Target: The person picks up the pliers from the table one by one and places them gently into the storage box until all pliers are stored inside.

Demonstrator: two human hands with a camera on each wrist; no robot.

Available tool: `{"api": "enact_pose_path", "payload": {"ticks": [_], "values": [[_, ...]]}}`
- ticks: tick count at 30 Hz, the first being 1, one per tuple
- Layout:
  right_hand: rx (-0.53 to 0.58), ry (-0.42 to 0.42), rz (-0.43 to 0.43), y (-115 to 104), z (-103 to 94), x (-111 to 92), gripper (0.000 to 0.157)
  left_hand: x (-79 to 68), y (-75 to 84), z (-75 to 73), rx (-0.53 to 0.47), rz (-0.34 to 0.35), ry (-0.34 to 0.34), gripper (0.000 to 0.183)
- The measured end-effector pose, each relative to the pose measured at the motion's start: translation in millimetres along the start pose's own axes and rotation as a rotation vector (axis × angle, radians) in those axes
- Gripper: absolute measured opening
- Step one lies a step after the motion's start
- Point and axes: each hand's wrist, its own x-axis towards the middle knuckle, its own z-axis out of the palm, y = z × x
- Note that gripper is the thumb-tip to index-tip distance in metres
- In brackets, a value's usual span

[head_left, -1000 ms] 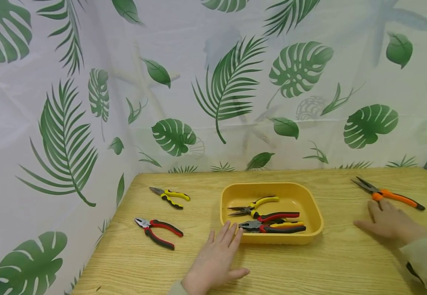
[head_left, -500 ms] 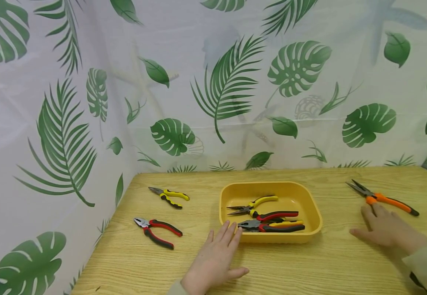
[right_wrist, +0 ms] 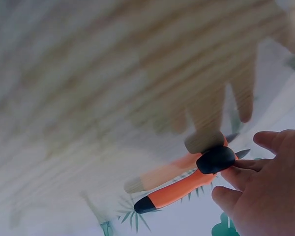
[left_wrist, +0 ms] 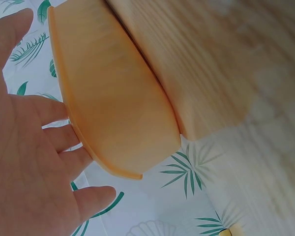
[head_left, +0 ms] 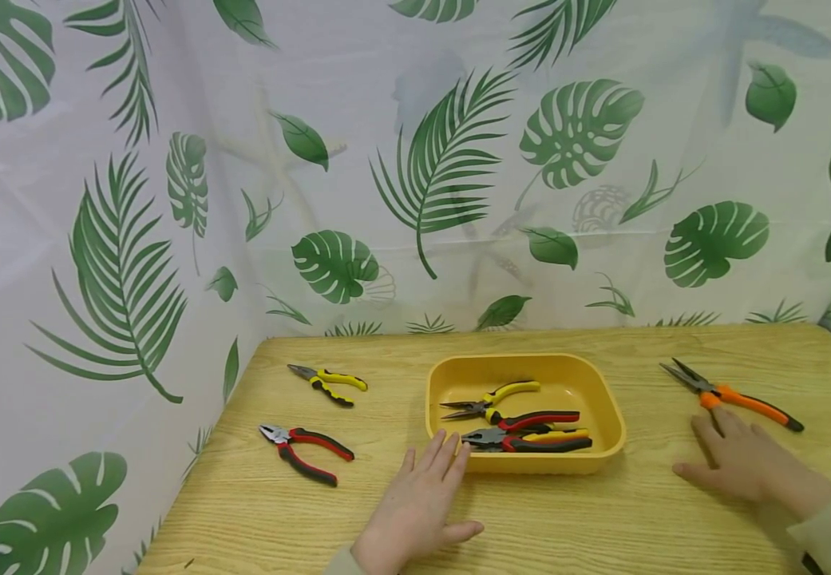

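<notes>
Right of yellow tray [head_left: 544,465] on desk [head_left: 552,523], orange pliers [head_left: 737,397] lying just beyond right hand [head_left: 756,463], spread fingers touching one handle; left hand [head_left: 418,503], also spread, touching tray's rim.

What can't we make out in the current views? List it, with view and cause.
Head: nearer handle of the orange-handled pliers, hidden by the right grip.
Head: most of the pliers with the lower yellow handle in the tray, covered by red-and-black pliers.
Left wrist: tray contents, hidden by its outer wall; one end cut off by the top edge.
Left wrist: black-and-yellow bit, cut off by the bottom edge, too little to identify.
</notes>
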Motion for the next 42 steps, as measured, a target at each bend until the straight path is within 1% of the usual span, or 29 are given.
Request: {"api": "enact_pose_path", "payload": {"ticks": [6,12,15,17,21,24,31,36,42], "values": [[-0.019,0.007,-0.007,-5.2,-1.6,-1.2,0.09,-0.4,-1.0,-0.2,0.005,0.002,0.003,0.086],[-0.038,0.029,-0.001,-4.3,-5.7,-0.4,0.086,-0.7,-1.2,1.4,0.005,0.006,0.016,0.086],[-0.055,0.038,0.007,-1.3,-9.1,1.7,0.085,-0.8,-0.9,1.7,0.003,0.008,0.024,0.086],[-0.044,0.046,0.014,1.7,-12.6,3.7,0.085,-0.6,-0.8,1.4,0.004,0.009,0.028,0.086],[-0.043,0.067,0.035,10.2,-17.9,9.3,0.085,-0.6,-0.8,1.1,0.015,0.013,0.034,0.086],[-0.067,0.075,0.048,18.7,-20.4,14.4,0.085,-0.7,-0.6,1.0,0.026,0.015,0.036,0.086],[-0.072,0.023,0.096,34.8,-21.6,23.6,0.087,-0.6,-0.3,0.4,0.028,0.016,0.023,0.086],[-0.052,-0.009,0.127,39.9,-19.4,26.7,0.091,-0.7,-0.9,0.6,0.018,0.015,0.021,0.086],[-0.02,-0.052,0.14,44.5,-17.1,29.5,0.095,-1.0,-1.8,0.3,0.005,0.018,0.016,0.085]]}}
